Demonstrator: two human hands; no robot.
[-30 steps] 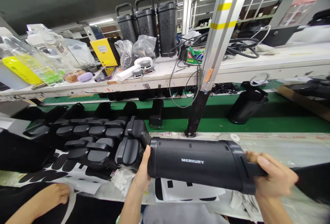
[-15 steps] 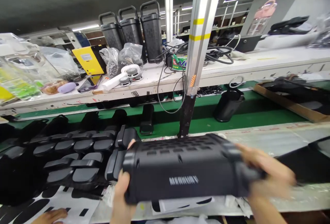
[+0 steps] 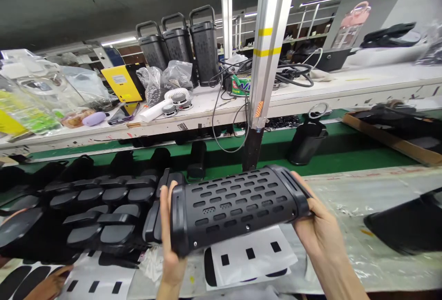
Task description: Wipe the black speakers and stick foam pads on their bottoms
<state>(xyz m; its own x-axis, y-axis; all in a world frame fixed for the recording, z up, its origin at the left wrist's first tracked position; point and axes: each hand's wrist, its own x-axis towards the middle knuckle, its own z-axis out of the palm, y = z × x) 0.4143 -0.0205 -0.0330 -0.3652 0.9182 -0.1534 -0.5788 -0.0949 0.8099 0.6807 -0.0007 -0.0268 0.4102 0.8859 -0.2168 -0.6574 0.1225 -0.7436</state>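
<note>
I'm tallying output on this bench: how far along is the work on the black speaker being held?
Looks done: three black speakers stand upright on the white shelf, and one sits on the green belt. In hand: the left hand and right hand hold a black speaker housing by its ends, perforated grille facing up. Left: many black end caps lie piled at the left, apparently unfitted.
</note>
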